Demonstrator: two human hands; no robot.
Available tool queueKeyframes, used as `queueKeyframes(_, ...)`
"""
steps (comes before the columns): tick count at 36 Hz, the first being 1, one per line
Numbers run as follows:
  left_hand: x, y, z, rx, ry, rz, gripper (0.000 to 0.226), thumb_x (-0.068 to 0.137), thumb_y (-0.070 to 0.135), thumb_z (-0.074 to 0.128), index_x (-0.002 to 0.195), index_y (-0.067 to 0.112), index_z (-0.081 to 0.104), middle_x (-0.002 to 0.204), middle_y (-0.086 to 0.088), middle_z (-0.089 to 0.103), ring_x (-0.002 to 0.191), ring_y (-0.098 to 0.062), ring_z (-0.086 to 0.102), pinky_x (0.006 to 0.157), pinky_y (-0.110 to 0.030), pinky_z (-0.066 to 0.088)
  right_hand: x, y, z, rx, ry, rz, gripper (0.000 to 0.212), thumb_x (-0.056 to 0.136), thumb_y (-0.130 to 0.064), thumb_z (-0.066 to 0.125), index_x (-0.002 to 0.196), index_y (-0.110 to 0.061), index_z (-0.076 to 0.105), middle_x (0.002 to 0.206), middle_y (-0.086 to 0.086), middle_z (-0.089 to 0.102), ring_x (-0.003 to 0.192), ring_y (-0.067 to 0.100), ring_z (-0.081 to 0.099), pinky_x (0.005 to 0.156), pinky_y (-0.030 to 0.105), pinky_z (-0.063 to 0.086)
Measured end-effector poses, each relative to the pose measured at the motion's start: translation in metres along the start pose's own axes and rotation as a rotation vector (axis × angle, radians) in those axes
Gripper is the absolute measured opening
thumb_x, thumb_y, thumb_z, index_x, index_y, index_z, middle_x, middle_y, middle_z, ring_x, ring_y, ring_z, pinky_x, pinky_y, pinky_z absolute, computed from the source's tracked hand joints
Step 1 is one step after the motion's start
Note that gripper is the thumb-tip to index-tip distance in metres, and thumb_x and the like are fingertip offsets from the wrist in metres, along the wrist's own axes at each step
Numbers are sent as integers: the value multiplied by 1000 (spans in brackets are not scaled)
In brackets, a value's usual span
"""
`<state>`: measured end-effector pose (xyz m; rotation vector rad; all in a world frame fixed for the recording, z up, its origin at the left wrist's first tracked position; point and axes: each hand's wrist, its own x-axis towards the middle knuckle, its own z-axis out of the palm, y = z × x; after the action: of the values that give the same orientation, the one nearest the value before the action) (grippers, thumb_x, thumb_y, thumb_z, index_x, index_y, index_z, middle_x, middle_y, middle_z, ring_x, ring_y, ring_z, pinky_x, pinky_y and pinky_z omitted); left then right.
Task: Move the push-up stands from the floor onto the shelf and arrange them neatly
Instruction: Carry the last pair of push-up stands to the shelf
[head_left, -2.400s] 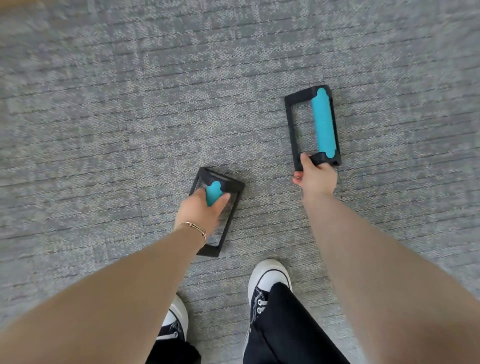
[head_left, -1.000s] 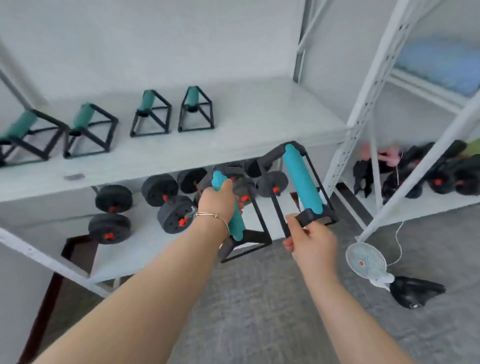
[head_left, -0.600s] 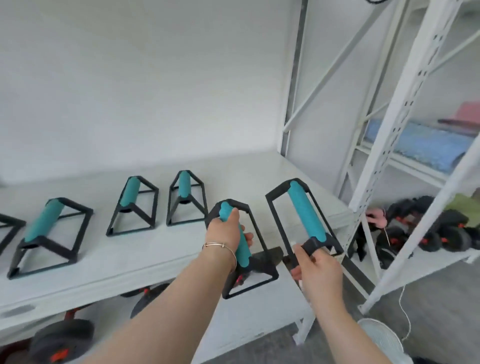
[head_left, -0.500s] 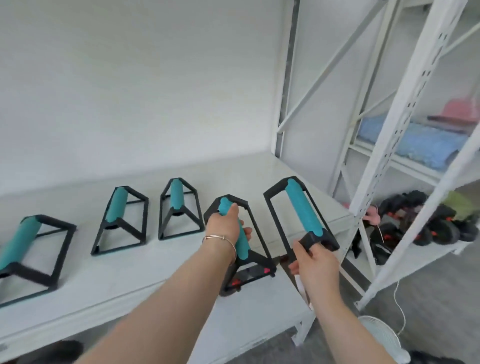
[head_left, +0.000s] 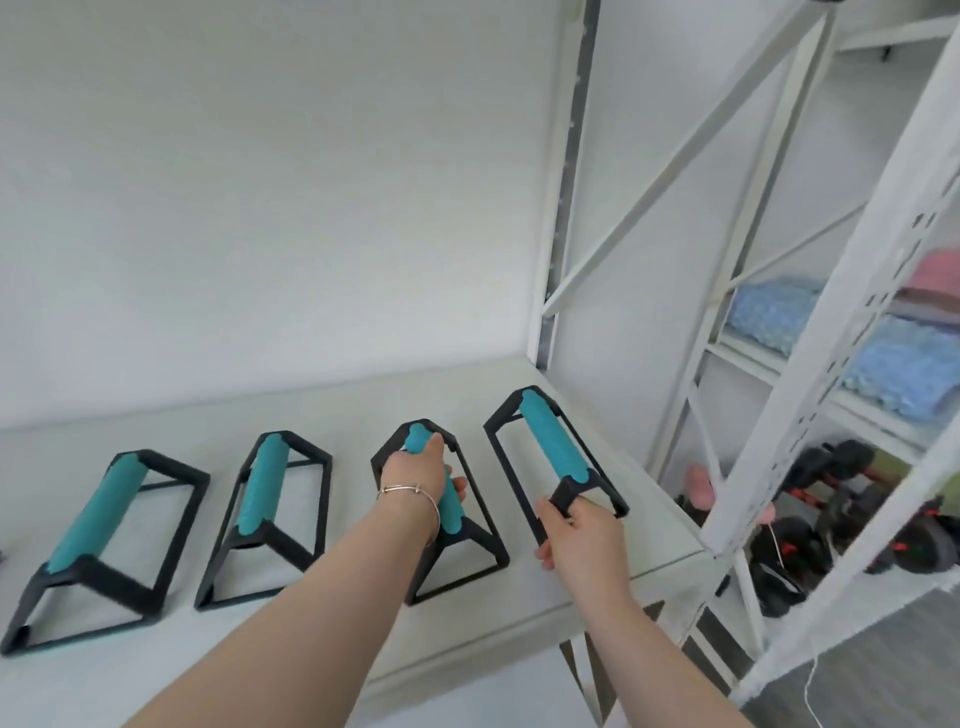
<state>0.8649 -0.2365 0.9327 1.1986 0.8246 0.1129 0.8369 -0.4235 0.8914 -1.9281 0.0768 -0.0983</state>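
Both carried stands have come forward over the white shelf (head_left: 332, 654) since half a second ago. Left hand (head_left: 415, 470) wraps its fingers round the teal grip of the third stand (head_left: 441, 525), apparently resting on the board. At three o'clock, right hand (head_left: 579, 538) clenches the near end of the tilted fourth stand (head_left: 550, 447). Two stands (head_left: 98, 525) sit at nine o'clock.
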Motion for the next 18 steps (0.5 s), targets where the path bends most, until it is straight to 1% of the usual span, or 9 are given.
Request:
queueKeyframes(2,10,6,8,-3,11,-4,28,90,36,60,94,8,55,83,-10,63,44,-21,63,47,-31,52,14,-1,0,-2,-28,2,32,91,-27,64,75,2,63,58,12,65,47,17,65,47,33,58)
queueKeyframes(4,19,11,15,0,31,-6,29,91,36,60,94,8,55,84,-10,63,44,-21,63,49,-31,52,24,-1,1,-14,-63,1,32,91,-28,64,76,0,64,57,11,66,46,16,65,47,32,58)
queueKeyframes(6,27,14,20,4,51,-10,29,91,36,60,92,7,55,83,-10,63,47,-22,63,48,-32,52,32,0,0,-41,-99,-5,29,92,-31,63,76,-6,66,54,8,66,44,12,63,46,29,55)
queueKeyframes(8,33,15,23,8,62,-18,29,92,35,59,90,7,54,82,-11,62,48,-22,63,44,-30,50,39,3,-1,-82,-122,-24,28,92,-33,62,75,-10,66,54,6,66,43,10,62,48,30,54)
queueKeyframes(10,36,15,24,10,63,-37,29,93,35,58,93,6,53,84,-11,62,51,-23,63,43,-30,49,45,6,-1,-108,-141,-38,28,92,-33,62,75,-11,65,55,6,66,43,9,61,52,32,54)
queueKeyframes(13,38,15,23,-18,37,-87,31,93,36,58,92,6,52,85,-12,59,56,-24,63,48,-31,49,51,11,0,-121,-174,-51,31,92,-31,62,75,-6,65,55,8,65,43,10,61,50,31,53)
queueKeyframes(15,40,13,20,9,28,-80,31,93,37,58,91,7,51,86,-12,59,53,-24,64,47,-31,49,54,13,1,-139,-187,-64,32,92,-30,62,74,-5,65,54,10,65,42,11,61,50,30,53)
queueKeyframes(18,42,10,18,48,39,-48,33,92,38,59,95,6,52,88,-13,60,45,-23,65,42,-28,49,58,14,2,-120,-187,-50,30,92,-30,62,72,-7,65,52,10,65,45,17,63,53,35,57)
